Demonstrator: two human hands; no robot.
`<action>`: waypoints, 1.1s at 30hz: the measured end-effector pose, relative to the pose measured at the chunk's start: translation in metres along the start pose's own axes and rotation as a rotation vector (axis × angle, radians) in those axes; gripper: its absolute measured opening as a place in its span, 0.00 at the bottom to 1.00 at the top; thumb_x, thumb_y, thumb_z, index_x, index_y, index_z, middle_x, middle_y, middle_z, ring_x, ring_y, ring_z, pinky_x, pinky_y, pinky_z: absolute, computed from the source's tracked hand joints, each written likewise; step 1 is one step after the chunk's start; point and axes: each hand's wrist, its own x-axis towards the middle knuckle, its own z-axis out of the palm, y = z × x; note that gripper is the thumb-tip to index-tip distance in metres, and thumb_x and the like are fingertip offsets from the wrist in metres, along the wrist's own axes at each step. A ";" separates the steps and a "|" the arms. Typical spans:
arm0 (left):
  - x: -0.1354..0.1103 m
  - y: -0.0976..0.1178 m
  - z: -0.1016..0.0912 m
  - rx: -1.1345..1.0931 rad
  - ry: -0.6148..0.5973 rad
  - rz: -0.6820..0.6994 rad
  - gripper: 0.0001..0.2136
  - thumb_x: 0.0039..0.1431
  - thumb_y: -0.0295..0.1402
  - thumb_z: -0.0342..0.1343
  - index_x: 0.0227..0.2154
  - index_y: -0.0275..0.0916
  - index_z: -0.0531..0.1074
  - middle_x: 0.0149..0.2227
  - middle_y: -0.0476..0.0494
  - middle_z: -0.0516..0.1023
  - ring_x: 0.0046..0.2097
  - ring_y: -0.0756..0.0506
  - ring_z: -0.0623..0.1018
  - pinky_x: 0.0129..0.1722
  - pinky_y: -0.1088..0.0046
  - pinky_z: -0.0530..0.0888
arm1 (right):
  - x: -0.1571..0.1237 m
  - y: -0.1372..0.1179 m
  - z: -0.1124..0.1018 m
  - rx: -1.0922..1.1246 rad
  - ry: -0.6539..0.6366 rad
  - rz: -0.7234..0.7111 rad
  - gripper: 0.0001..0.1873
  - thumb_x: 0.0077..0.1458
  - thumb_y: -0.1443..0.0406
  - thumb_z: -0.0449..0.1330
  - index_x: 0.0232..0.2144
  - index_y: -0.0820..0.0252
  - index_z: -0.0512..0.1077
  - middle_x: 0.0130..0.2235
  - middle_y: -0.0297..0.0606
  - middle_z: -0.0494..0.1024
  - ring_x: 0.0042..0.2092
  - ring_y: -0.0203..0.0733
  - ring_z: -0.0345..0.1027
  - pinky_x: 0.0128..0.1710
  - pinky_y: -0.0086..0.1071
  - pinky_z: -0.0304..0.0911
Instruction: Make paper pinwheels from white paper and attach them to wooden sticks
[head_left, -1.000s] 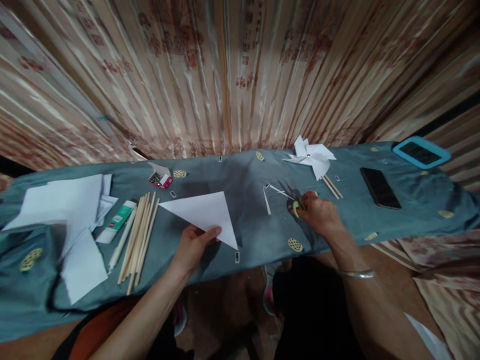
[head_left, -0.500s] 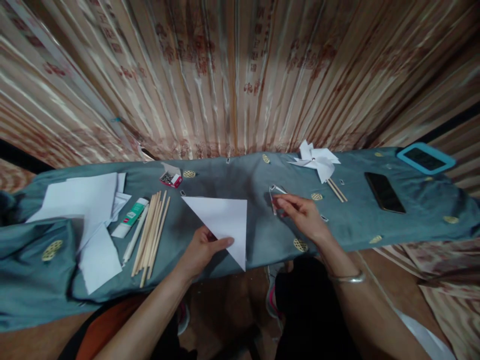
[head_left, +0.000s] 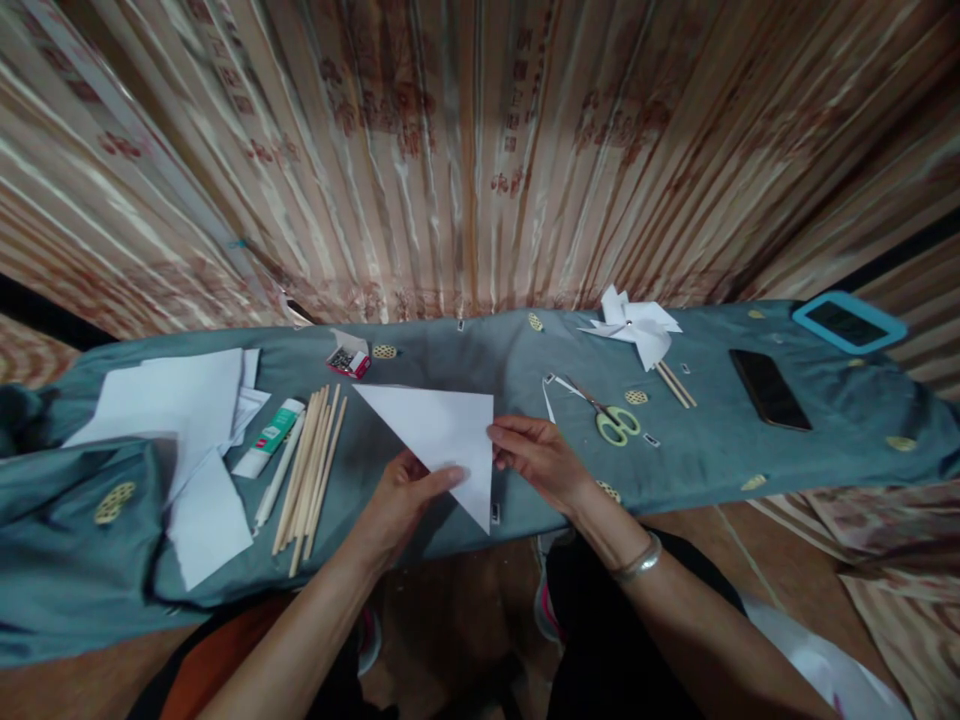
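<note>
My left hand (head_left: 409, 500) pinches a white sheet of paper (head_left: 450, 420), folded into a triangle, by its slanted lower-left edge with the thumb on top. At the paper's upright right edge, the bent fingers of my right hand (head_left: 536, 455) close on the rim. Scissors (head_left: 613, 422) with green handles lie to the right of that hand. By their blades rests a thin white paper strip (head_left: 549, 402). Farther right is a white paper pinwheel (head_left: 637, 325) with wooden sticks (head_left: 673, 384) under it.
To the left are several wooden sticks (head_left: 307, 480), a green-and-white glue tube (head_left: 268, 438), a white stick-like tube (head_left: 279, 475), white paper sheets (head_left: 187, 390) and a small red box (head_left: 351, 358) of metal pieces. At right lie a phone (head_left: 771, 390) and a blue-framed tablet (head_left: 850, 322).
My right hand has let go of the thin paper strip and moved left to the folded paper's edge, uncovering the scissors. My left hand keeps its hold on the paper.
</note>
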 end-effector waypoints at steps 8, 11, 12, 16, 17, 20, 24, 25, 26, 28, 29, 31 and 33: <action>0.009 0.008 -0.016 -0.372 0.103 -0.033 0.14 0.57 0.42 0.59 0.40 0.38 0.74 0.39 0.40 0.79 0.42 0.44 0.79 0.47 0.63 0.75 | -0.007 0.000 0.008 -0.335 -0.045 -0.196 0.15 0.50 0.52 0.65 0.33 0.56 0.79 0.33 0.35 0.80 0.35 0.39 0.72 0.38 0.33 0.68; 0.008 0.010 -0.016 -0.405 0.107 -0.079 0.17 0.60 0.48 0.53 0.40 0.38 0.73 0.40 0.38 0.78 0.43 0.42 0.78 0.47 0.60 0.75 | -0.010 0.003 0.014 -0.322 -0.116 -0.174 0.18 0.50 0.50 0.64 0.37 0.56 0.79 0.36 0.35 0.81 0.40 0.42 0.74 0.43 0.35 0.68; 0.008 0.011 -0.015 -0.406 0.102 -0.088 0.18 0.60 0.49 0.53 0.40 0.37 0.72 0.40 0.38 0.78 0.44 0.41 0.78 0.47 0.59 0.75 | -0.010 0.004 0.015 -0.323 -0.125 -0.174 0.19 0.51 0.50 0.63 0.37 0.57 0.79 0.36 0.35 0.81 0.40 0.42 0.74 0.44 0.35 0.68; 0.006 0.011 -0.014 -0.405 0.079 -0.088 0.21 0.58 0.52 0.54 0.41 0.38 0.72 0.42 0.36 0.77 0.48 0.38 0.77 0.49 0.56 0.74 | -0.010 0.008 0.015 -0.367 -0.139 -0.188 0.17 0.54 0.52 0.61 0.39 0.57 0.78 0.37 0.36 0.81 0.39 0.42 0.74 0.44 0.36 0.68; 0.006 0.010 -0.013 -0.402 0.069 -0.087 0.21 0.57 0.52 0.55 0.41 0.38 0.72 0.43 0.35 0.77 0.49 0.37 0.77 0.49 0.56 0.74 | -0.010 0.010 0.015 -0.394 -0.133 -0.193 0.17 0.54 0.53 0.62 0.39 0.57 0.78 0.36 0.36 0.81 0.38 0.42 0.73 0.43 0.36 0.69; 0.006 0.006 -0.010 -0.360 0.013 -0.095 0.23 0.53 0.53 0.58 0.43 0.39 0.72 0.46 0.35 0.77 0.51 0.36 0.76 0.50 0.56 0.73 | -0.013 0.012 0.016 -0.549 -0.039 -0.196 0.13 0.54 0.56 0.61 0.36 0.59 0.78 0.31 0.36 0.80 0.34 0.43 0.73 0.38 0.37 0.69; 0.003 0.001 -0.006 -0.152 -0.029 -0.033 0.30 0.49 0.55 0.60 0.50 0.40 0.70 0.56 0.33 0.72 0.60 0.32 0.69 0.56 0.53 0.68 | -0.018 0.006 0.020 -0.754 0.061 -0.207 0.14 0.54 0.60 0.60 0.41 0.59 0.77 0.34 0.38 0.81 0.35 0.45 0.75 0.37 0.36 0.68; 0.001 0.001 -0.007 -0.042 0.020 0.069 0.30 0.51 0.54 0.60 0.53 0.42 0.68 0.60 0.35 0.68 0.63 0.32 0.65 0.59 0.53 0.65 | -0.018 0.003 0.020 -0.783 0.067 -0.211 0.16 0.54 0.61 0.60 0.45 0.58 0.76 0.38 0.38 0.82 0.38 0.46 0.76 0.38 0.36 0.69; -0.001 0.003 -0.008 0.107 0.084 0.212 0.30 0.53 0.50 0.60 0.57 0.44 0.66 0.64 0.37 0.64 0.65 0.33 0.61 0.61 0.53 0.61 | -0.018 0.001 0.019 -0.812 0.076 -0.210 0.19 0.54 0.63 0.59 0.49 0.57 0.74 0.42 0.38 0.82 0.41 0.47 0.76 0.41 0.36 0.69; -0.007 0.006 -0.012 0.511 0.177 0.578 0.29 0.55 0.38 0.61 0.60 0.49 0.62 0.68 0.43 0.56 0.69 0.35 0.52 0.66 0.54 0.52 | -0.017 -0.001 0.017 -0.885 0.096 -0.201 0.25 0.52 0.67 0.58 0.54 0.56 0.69 0.47 0.40 0.80 0.47 0.49 0.75 0.45 0.38 0.69; -0.011 0.007 -0.014 0.744 0.153 0.741 0.29 0.55 0.32 0.60 0.61 0.49 0.63 0.69 0.45 0.55 0.70 0.35 0.50 0.66 0.54 0.48 | -0.016 0.000 0.015 -0.921 0.104 -0.199 0.28 0.52 0.68 0.58 0.57 0.57 0.67 0.48 0.41 0.80 0.48 0.51 0.75 0.47 0.40 0.69; -0.017 0.006 -0.015 1.162 -0.013 0.983 0.27 0.57 0.23 0.53 0.59 0.51 0.66 0.66 0.46 0.62 0.69 0.36 0.51 0.66 0.52 0.44 | -0.014 0.005 0.013 -0.977 0.098 -0.219 0.33 0.52 0.68 0.57 0.61 0.59 0.61 0.48 0.44 0.80 0.47 0.52 0.75 0.47 0.42 0.69; -0.022 0.000 -0.013 1.460 -0.149 1.123 0.29 0.59 0.18 0.45 0.61 0.50 0.63 0.63 0.46 0.67 0.69 0.40 0.55 0.67 0.54 0.41 | -0.014 0.011 0.013 -1.011 0.071 -0.254 0.35 0.54 0.66 0.56 0.64 0.61 0.56 0.46 0.47 0.80 0.42 0.53 0.77 0.43 0.41 0.70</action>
